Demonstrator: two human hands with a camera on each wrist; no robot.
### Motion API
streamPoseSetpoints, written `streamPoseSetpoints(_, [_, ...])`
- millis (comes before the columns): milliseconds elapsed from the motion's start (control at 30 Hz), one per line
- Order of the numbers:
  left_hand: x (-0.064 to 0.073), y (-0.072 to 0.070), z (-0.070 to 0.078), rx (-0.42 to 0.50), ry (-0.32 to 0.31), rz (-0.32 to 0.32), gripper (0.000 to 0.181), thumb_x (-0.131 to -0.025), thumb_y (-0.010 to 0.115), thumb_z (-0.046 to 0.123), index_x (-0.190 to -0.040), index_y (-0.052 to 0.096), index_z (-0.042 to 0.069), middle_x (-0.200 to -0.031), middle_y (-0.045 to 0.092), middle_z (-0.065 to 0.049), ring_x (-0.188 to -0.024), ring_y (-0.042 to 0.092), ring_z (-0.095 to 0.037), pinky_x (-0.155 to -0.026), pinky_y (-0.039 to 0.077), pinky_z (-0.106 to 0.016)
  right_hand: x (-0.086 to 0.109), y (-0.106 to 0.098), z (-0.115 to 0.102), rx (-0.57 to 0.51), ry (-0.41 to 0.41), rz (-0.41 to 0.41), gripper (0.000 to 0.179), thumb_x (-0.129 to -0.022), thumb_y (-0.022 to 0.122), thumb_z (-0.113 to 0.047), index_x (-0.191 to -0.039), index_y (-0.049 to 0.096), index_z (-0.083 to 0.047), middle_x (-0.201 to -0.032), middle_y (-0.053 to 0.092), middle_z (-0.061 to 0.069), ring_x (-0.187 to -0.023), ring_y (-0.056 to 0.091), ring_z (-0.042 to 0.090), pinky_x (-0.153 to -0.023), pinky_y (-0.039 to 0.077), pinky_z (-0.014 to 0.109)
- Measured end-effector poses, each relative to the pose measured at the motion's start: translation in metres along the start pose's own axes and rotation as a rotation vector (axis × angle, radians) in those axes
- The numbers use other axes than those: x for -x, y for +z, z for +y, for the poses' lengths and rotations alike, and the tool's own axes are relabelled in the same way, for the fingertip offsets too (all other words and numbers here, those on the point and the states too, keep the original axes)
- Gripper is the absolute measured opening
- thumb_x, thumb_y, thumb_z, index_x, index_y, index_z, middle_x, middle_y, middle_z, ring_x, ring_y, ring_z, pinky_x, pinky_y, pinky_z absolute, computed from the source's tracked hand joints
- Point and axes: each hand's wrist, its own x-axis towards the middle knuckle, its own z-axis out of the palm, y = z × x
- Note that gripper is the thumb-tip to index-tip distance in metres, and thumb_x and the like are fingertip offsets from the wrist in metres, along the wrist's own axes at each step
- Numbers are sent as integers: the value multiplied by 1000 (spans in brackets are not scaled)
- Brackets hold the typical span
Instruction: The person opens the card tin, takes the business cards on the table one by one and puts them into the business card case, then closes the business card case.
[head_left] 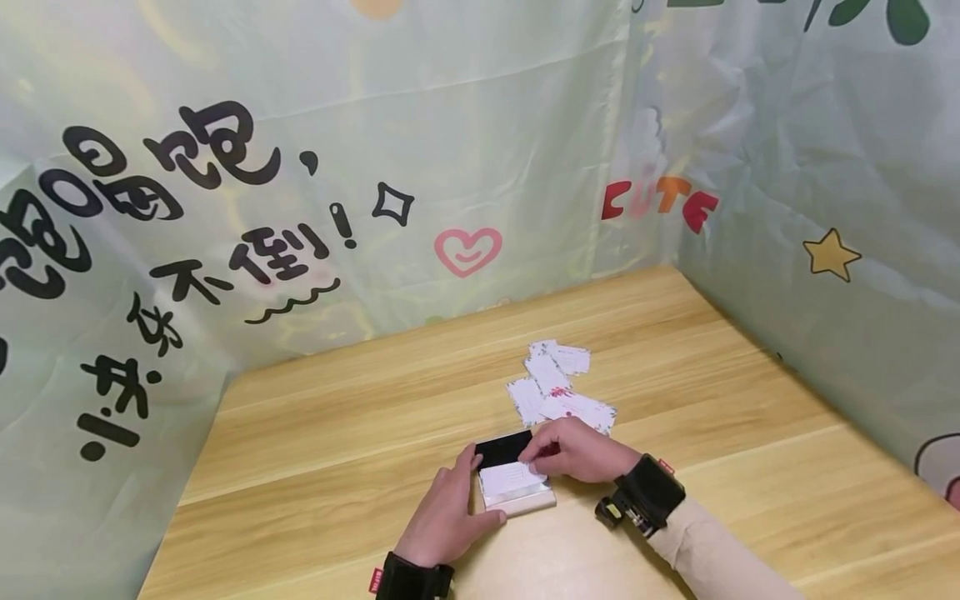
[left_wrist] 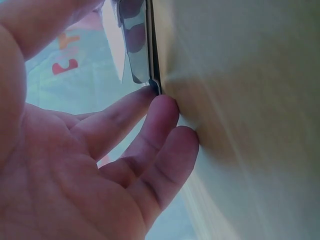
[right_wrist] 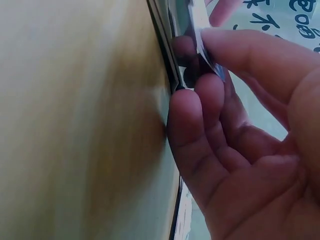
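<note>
An open card case (head_left: 517, 505), shiny metal with a dark inner lid, lies on the wooden table. White cards (head_left: 512, 479) sit in its tray. My left hand (head_left: 448, 512) holds the case from the left, thumb at the near edge and fingers at the lid's side; in the left wrist view its fingertips touch the metal edge. My right hand (head_left: 577, 450) is over the case's right side. In the right wrist view its thumb and a finger pinch a card (right_wrist: 200, 22) whose edge stands tilted at the case. How many cards it pinches is hidden.
Several white cards with printed floral edges (head_left: 551, 379) lie overlapping on the table beyond the case. The wooden table (head_left: 337, 450) meets printed cloth walls (head_left: 480, 150) at the back and the right.
</note>
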Motion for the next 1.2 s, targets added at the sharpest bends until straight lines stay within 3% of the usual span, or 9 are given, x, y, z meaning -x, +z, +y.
streamPoseSetpoints(267, [-1,-1,0,-6,7,6,98,-76,74,49,-150,25,8,-142,49,-3,-117,46,-21,-97,42,-44,0,-2,-2,25,50,-10,11,-87,69,-27,-97,71,-23,-88,63,-10,-77,57,9,-68,49,29])
streamPoseSetpoints(533, [0,0,0,3,21,2,97,-76,74,49,-151,26,9,-143,49,-1,-118,46,-21,-97,41,-44,4,-2,-1,46,49,-32,14,-86,70,-32,-96,74,-24,-89,60,-9,-82,54,11,-71,47,30])
streamPoseSetpoints(667, [0,0,0,2,6,-9,97,-76,74,49,-151,26,10,-143,49,0,-118,46,-21,-97,41,-44,5,-5,1,102,65,44,20,-87,68,-34,-103,72,-21,-92,60,-9,-85,54,11,-73,47,32])
streamPoseSetpoints(767, [0,1,1,4,0,-13,97,-76,74,50,-151,25,11,-143,49,0,-116,45,-20,-97,41,-44,6,-12,4,185,134,227,41,-85,71,-31,-120,63,-14,-110,59,1,-99,53,19,-84,47,39])
streamPoseSetpoints(867, [0,1,2,7,-5,-14,97,-76,74,49,-151,26,12,-143,49,1,-114,45,-19,-97,41,-43,9,-22,7,299,254,384,71,-81,74,-31,-139,45,-4,-136,45,19,-121,42,36,-98,37,55])
streamPoseSetpoints(933, [1,1,2,8,-8,-14,97,-76,75,48,-151,26,11,-143,49,0,-114,45,-19,-97,41,-43,11,-28,10,389,363,392,83,-79,75,-35,-144,36,1,-146,33,26,-130,30,45,-104,27,62])
streamPoseSetpoints(1033, [1,1,1,8,-7,-9,97,-75,75,47,-151,26,11,-143,48,0,-114,46,-20,-97,41,-43,13,-35,15,482,499,318,80,-80,73,-39,-141,41,3,-146,32,29,-129,29,50,-103,24,62])
streamPoseSetpoints(1200, [1,1,2,7,-2,-1,97,-75,75,47,-151,26,10,-143,48,-1,-113,46,-20,-96,42,-43,13,-40,16,482,547,281,60,-84,72,-32,-131,54,0,-134,46,26,-122,39,45,-100,32,58])
